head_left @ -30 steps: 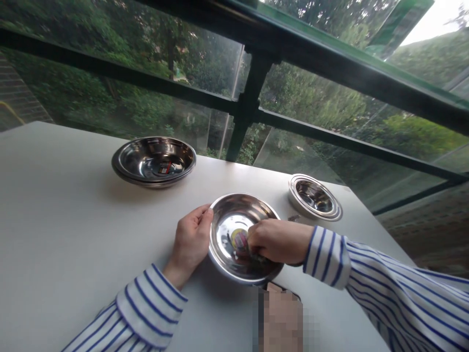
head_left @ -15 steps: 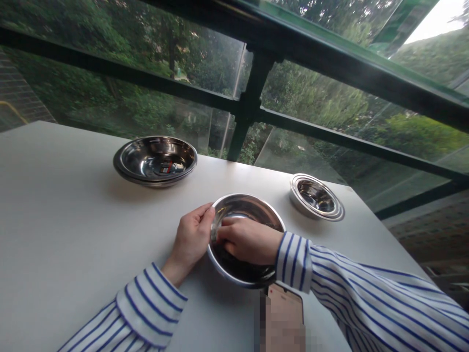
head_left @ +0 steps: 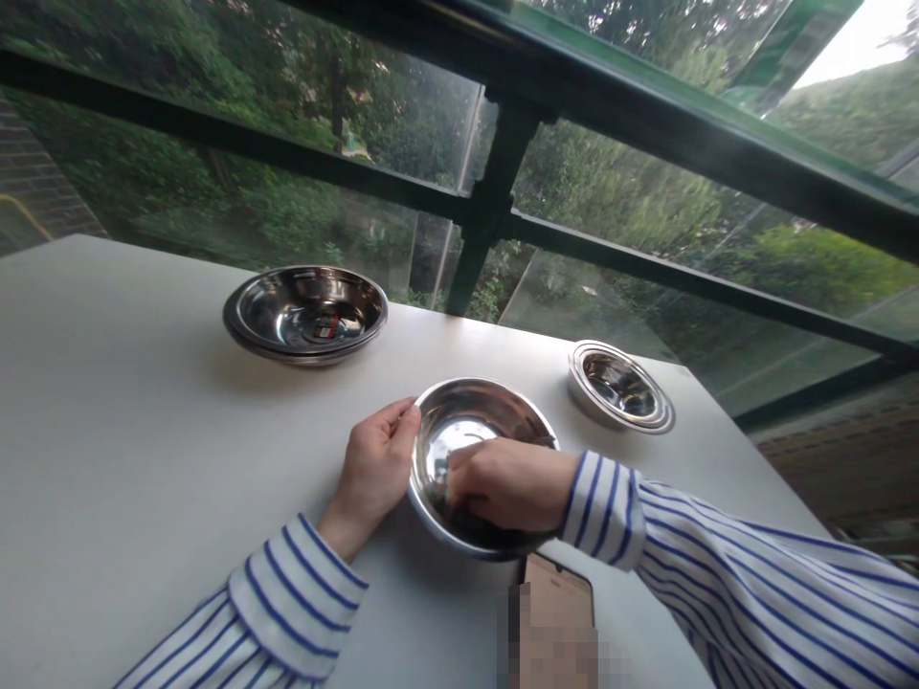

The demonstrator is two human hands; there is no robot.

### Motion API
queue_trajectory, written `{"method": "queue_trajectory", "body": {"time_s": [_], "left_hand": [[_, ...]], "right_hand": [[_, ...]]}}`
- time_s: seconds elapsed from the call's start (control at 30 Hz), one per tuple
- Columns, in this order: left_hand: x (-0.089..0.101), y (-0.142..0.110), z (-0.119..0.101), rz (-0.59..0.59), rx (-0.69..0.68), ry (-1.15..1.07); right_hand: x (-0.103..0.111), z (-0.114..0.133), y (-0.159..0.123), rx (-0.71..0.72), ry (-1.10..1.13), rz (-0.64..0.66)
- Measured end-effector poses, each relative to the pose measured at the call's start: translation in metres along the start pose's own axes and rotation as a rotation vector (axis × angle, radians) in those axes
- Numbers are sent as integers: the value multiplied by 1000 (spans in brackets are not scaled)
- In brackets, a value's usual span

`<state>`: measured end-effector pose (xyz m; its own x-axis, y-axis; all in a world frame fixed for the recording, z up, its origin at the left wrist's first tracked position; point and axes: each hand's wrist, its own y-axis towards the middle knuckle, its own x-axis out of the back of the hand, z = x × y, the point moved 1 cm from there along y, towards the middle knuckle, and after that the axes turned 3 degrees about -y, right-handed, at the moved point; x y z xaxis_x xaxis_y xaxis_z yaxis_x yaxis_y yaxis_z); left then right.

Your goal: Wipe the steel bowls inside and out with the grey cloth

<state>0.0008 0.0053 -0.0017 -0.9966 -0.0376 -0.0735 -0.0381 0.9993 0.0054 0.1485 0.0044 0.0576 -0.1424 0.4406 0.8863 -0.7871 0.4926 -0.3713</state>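
A shiny metal bowl [head_left: 439, 442] rests on the white table in front of me. My left hand [head_left: 378, 457] grips its left rim, thumb on top at the edge. Inside the bowl is my right hand [head_left: 503, 480], reaching in over the right rim. Its fingers are curled together low in the bowl, with a small pale, greenish bit showing at the fingertips. What they hold, if anything, is hidden by the hand.
Larger stacked metal basins [head_left: 305, 316] with a label inside stand at the back left. Smaller nested metal bowls [head_left: 621, 388] sit at the right. A phone [head_left: 560, 603], partly blurred out, lies near the front bowl. Green-framed windows [head_left: 495, 172] rise behind the white table [head_left: 158, 431].
My right hand has moved from the bowl's left inner wall to the right and slightly down. My left hand still grips the rim. The bowl has hardly moved.
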Motion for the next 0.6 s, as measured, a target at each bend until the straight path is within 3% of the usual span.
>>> {"method": "queue_trajectory", "body": {"time_s": [0.1,0.3,0.6], "left_hand": [[0,0,2,32,-3,-9],[-3,-2,0,36,-21,29],[-5,-3,1,-18,-42,46]], "right_hand": [[3,-9,-14,-65,-59,123],[5,-20,-28,-179,-147,127],[-8,-1,-16,-22,55,-45]]}}
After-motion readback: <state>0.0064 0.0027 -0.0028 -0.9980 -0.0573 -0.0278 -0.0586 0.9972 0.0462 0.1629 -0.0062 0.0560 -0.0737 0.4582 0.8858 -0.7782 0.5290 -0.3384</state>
